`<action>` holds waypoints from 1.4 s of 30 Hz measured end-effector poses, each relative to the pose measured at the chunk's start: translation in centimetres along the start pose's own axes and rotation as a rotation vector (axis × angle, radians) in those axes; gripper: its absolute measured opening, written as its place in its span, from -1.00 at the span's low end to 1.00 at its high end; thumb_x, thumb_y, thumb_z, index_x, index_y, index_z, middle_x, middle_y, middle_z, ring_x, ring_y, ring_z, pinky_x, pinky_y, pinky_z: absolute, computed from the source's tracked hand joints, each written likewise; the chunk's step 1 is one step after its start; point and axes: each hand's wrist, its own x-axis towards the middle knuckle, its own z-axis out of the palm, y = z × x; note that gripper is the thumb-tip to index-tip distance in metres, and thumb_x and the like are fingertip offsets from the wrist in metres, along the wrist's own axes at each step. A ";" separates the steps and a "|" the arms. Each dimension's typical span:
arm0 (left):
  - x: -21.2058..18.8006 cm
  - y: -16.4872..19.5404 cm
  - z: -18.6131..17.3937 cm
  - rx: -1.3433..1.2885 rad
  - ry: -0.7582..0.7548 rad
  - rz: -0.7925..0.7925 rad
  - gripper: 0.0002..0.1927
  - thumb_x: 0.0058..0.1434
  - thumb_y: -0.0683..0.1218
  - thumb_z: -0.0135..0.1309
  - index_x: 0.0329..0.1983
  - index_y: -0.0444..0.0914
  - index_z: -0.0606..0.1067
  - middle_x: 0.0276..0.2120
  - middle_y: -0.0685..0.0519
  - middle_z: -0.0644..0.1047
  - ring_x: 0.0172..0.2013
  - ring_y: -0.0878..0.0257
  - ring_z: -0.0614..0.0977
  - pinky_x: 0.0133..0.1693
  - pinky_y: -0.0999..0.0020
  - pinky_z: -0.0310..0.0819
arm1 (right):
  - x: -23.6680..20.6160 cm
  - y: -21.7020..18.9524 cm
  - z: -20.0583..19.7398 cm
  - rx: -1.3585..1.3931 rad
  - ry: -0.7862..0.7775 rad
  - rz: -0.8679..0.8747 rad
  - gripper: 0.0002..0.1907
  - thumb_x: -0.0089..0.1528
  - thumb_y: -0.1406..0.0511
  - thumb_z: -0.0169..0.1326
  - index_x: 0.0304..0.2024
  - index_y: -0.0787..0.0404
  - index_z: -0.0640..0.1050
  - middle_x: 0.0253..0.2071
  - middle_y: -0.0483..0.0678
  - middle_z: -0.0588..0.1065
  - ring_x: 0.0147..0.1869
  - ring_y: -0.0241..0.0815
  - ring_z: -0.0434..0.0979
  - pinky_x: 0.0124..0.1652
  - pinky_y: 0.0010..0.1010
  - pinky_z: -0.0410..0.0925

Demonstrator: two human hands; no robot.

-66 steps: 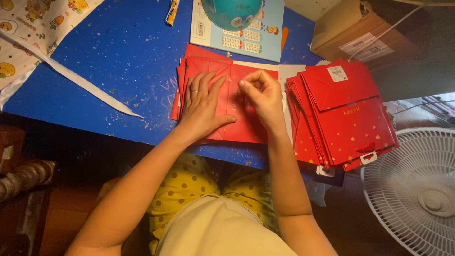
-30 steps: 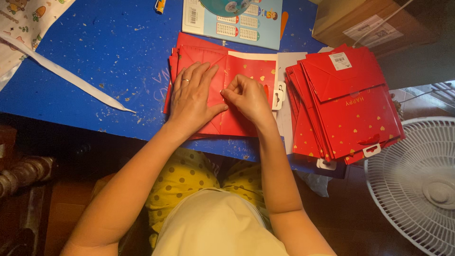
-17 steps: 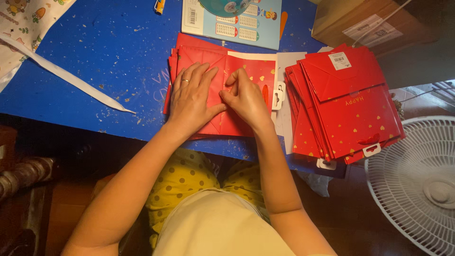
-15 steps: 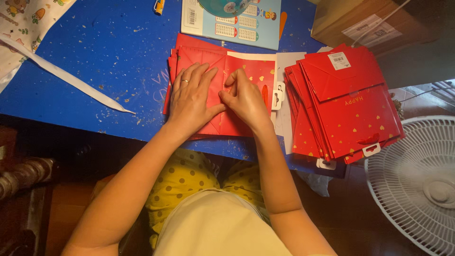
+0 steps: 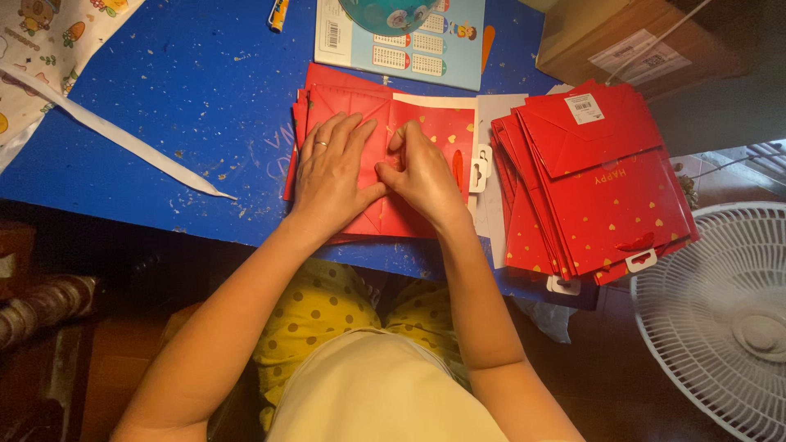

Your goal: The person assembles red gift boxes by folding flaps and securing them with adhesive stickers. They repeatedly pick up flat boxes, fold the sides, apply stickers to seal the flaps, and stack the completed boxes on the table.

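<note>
Your hands have drawn together since a couple of seconds ago: the right one, which then pinched at the upper edge of the bag, now sits lower and closer to the left, and over the last half second neither has shifted much. Your left hand (image 5: pixel 332 173) lies flat with its fingers spread on the folded red paper bag (image 5: pixel 426 135), palm pressing it down onto the blue table (image 5: pixel 164 106); a ring shows on one finger. Your right hand (image 5: pixel 424 170) touches the left at the thumb side, its fingers curled and pressed together on the bag's surface, pinching at a crease as far as you can tell, though the fingertips are partly hidden. The bag lies on top of a small stack of like red sheets at the table's near edge, straight ahead of you, its gold-dotted panel and white hang tab (image 5: pixel 479 168) showing to the right of your hand. Just beside it to the right sits a fanned pile of finished red bags (image 5: pixel 598 188) overhanging the table edge. Beyond your hands lies a light blue booklet (image 5: pixel 401 41) with a teal bowl on it, a cardboard box (image 5: pixel 622 41) at the far right, a white ribbon strip (image 5: pixel 115 135) to the left, and a white fan (image 5: pixel 720 319) stands off the table at lower right.
</note>
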 end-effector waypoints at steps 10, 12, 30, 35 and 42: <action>0.1 0.1 -0.6 -0.072 -0.001 -0.013 0.04 -0.12 0.12 0.48 0.37 -0.33 0.27 0.28 -0.14 0.34 0.34 -0.09 0.27 0.35 -0.05 0.04 | -0.8 0.2 -1.9 0.302 -0.001 0.152 -0.72 0.22 0.39 0.20 -0.07 0.24 0.42 -0.32 -0.09 0.40 -0.37 -0.35 0.38 -0.38 -0.46 0.32; 0.2 0.2 -0.6 -0.068 -0.010 -0.029 0.04 -0.12 0.12 0.47 0.37 -0.33 0.27 0.28 -0.13 0.33 0.35 -0.09 0.27 0.35 -0.05 0.03 | -1.5 0.2 -2.0 0.210 0.126 0.155 -0.75 0.24 0.38 0.19 -0.06 0.22 0.45 -0.27 -0.08 0.41 -0.38 -0.34 0.40 -0.37 -0.48 0.33; 0.0 0.1 0.0 -0.037 -0.032 -0.040 0.02 -0.10 0.12 0.46 0.38 -0.30 0.26 0.30 -0.15 0.31 0.36 -0.10 0.24 0.36 -0.09 -0.01 | -1.2 0.2 -0.4 -0.260 0.124 0.026 -0.53 0.15 0.16 0.35 -0.06 0.18 0.41 -0.07 0.07 0.37 -0.06 0.13 0.50 -0.17 -0.09 0.39; 0.1 0.2 0.0 -0.026 -0.039 -0.035 0.02 -0.09 0.13 0.45 0.39 -0.30 0.26 0.30 -0.16 0.31 0.36 -0.10 0.24 0.36 -0.10 -0.01 | -0.9 0.8 -0.2 -0.301 0.128 0.050 -0.65 0.20 0.18 0.28 -0.13 0.15 0.41 -0.12 0.00 0.40 -0.14 0.11 0.55 -0.19 -0.07 0.38; 0.1 0.3 0.0 -0.036 -0.030 -0.027 0.01 -0.08 0.13 0.45 0.39 -0.31 0.27 0.30 -0.16 0.31 0.37 -0.11 0.24 0.37 -0.10 -0.01 | -0.5 1.5 -0.8 -0.236 0.129 0.032 -0.76 0.29 0.22 0.20 -0.14 0.15 0.43 -0.12 0.00 0.44 -0.14 0.07 0.58 -0.20 -0.11 0.41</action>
